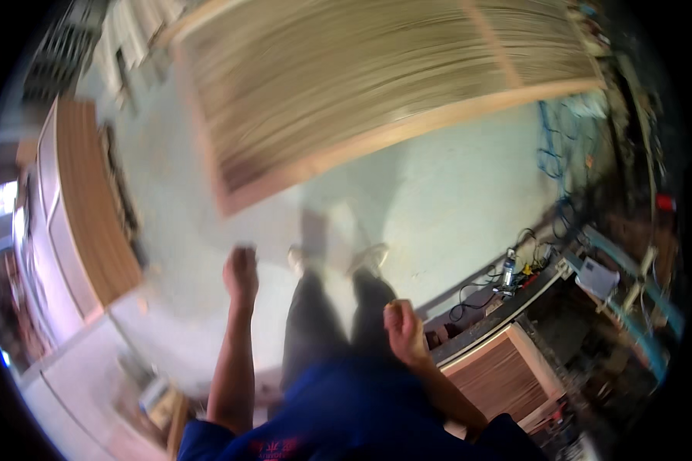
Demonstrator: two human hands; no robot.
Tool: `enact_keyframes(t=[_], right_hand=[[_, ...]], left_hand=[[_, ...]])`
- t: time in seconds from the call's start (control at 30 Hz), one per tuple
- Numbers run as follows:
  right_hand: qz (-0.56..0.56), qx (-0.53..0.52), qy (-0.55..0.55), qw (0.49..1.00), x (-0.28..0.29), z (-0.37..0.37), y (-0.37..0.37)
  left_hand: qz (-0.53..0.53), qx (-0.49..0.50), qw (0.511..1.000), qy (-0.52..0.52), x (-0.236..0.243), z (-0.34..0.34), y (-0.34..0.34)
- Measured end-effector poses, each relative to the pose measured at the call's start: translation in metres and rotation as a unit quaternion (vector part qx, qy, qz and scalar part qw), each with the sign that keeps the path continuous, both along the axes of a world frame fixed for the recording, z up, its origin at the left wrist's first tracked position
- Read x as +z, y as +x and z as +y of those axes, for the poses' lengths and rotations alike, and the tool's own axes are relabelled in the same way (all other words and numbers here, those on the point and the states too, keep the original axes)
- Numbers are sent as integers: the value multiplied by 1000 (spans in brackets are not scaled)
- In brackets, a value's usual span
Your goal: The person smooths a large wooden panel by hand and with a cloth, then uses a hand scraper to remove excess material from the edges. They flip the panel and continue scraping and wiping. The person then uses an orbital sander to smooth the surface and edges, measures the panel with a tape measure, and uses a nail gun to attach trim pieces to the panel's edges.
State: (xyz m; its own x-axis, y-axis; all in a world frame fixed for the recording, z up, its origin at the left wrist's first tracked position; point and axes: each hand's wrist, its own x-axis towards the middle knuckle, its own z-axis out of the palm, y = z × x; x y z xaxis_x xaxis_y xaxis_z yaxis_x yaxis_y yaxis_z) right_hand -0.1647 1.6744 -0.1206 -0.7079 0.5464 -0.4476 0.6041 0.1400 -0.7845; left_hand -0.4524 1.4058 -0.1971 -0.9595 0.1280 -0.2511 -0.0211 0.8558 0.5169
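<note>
My left hand (241,273) is closed and held out low on the left, in the air over the pale floor (184,253). My right hand (404,330) is closed beside my right thigh; whatever either fist holds, if anything, is too small or hidden to make out. A large grained wooden panel with a lighter border (369,69) lies ahead of me, beyond both hands, slightly blurred. Neither hand touches it. A smaller framed wooden panel (494,374) is at the lower right, near my right forearm.
A long wooden cabinet piece (92,215) stands on the left, with stacked boards (127,38) behind. Blue hose (550,157), black cables (463,303), a spray can (509,265) and a teal metal frame (646,323) are on the right. Pale boards (84,384) sit lower left.
</note>
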Motion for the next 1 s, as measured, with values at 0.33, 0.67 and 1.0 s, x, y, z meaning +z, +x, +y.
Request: enact_keyframes(t=[0.33,0.67,1.0], right_hand=[[160,-274,-35,948,63,276,48],[166,-209,38,963,19,610,-29],[177,16,12,984,63,871,-276]], left_hand=[[168,-295,931,136,51,421,23],[264,-336,904,14,0,864,-93],[190,-277,937,-99,-6,1096,-171]])
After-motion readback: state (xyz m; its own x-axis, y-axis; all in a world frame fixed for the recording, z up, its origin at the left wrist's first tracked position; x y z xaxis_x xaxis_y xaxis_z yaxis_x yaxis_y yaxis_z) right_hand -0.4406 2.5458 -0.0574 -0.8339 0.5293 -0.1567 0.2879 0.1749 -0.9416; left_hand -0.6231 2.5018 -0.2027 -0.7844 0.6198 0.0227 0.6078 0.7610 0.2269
